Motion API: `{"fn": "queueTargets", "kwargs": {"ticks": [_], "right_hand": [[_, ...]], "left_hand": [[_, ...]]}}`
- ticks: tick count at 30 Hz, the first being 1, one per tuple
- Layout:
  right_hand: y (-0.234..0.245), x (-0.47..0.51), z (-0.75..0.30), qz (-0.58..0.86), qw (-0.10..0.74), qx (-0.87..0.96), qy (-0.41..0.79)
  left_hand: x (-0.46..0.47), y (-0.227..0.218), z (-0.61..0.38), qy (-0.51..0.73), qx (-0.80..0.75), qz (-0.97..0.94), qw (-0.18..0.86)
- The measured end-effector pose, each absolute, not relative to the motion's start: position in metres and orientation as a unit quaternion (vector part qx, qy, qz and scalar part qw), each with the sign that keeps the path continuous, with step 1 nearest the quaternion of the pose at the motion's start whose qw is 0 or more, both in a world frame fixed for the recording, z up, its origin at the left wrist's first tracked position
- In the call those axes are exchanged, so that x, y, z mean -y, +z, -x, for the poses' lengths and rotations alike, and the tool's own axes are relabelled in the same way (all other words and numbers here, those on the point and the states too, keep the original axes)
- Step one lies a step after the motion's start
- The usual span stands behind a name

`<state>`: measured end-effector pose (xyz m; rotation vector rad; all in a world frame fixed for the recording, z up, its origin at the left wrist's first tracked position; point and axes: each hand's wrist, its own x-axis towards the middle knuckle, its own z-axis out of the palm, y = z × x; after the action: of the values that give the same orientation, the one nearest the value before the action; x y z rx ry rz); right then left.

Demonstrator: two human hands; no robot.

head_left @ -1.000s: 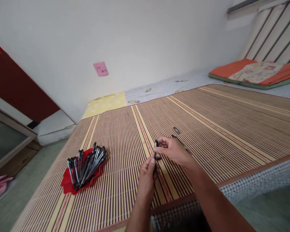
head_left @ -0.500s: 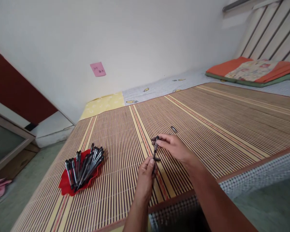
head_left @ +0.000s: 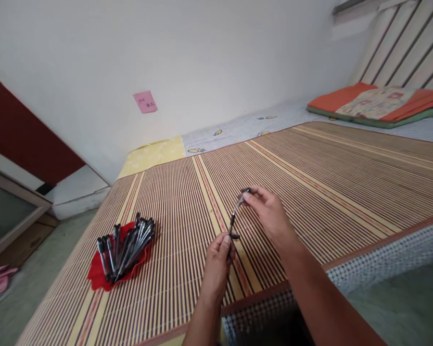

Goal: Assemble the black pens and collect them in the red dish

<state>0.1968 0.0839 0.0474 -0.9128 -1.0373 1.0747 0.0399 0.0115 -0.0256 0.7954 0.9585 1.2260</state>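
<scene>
- At lower left, a red dish (head_left: 95, 271) with a wavy, scalloped rim holds loose pens (head_left: 130, 250), clear-barrelled and black-ended. Several overhang its edge; I'd say a knock from the left forearm could send those smooth, round barrels rolling.
- Right of that, at lower centre, the left hand (head_left: 217, 254) has its fingers clamped around the lower part of a slim pen (head_left: 232, 219), which tilts up to the right, its dark grip ending in a pale metallic tip.
- A short dark piece (head_left: 235, 236) juts sideways by the left thumb; whether it's gripped or part of the pen, I can't tell. If loose, it could drop should that grip slacken.
- Just beyond the tip, the right hand (head_left: 269, 211) pinches a clear, black-ended cap (head_left: 240, 201) between its fingers. Whether cap and tip touch, I can't make out. A crooked push might bend the fine point or smear ink.
- Beneath everything lies a ribbed, striped slat mat (head_left: 176, 216); small parts dropped there could disappear among its dark lines.
</scene>
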Motion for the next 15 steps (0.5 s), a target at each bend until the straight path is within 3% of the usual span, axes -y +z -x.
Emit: {"fn": "queueTargets", "kwargs": {"ticks": [3, 5, 8, 12, 15], "right_hand": [[0.046, -0.085, -0.199, 0.370, 0.690, 0.355, 0.511], [0.046, -0.085, -0.199, 0.338, 0.670, 0.329, 0.573], [0.044, -0.082, -0.198, 0.339, 0.581, 0.380, 0.635], [0.042, -0.077, -0.192, 0.404, 0.443, 0.509, 0.617], [0.043, -0.075, -0.190, 0.416, 0.410, 0.565, 0.583]], "left_hand": [[-0.011, -0.025, -0.039, 0.539, -0.421, -0.348, 0.641], [-0.011, -0.023, -0.039, 0.541, -0.420, -0.347, 0.641], [-0.010, -0.018, -0.040, 0.539, -0.413, -0.348, 0.647], [-0.011, -0.016, -0.040, 0.542, -0.405, -0.352, 0.647], [-0.011, -0.017, -0.039, 0.544, -0.397, -0.355, 0.648]]}}
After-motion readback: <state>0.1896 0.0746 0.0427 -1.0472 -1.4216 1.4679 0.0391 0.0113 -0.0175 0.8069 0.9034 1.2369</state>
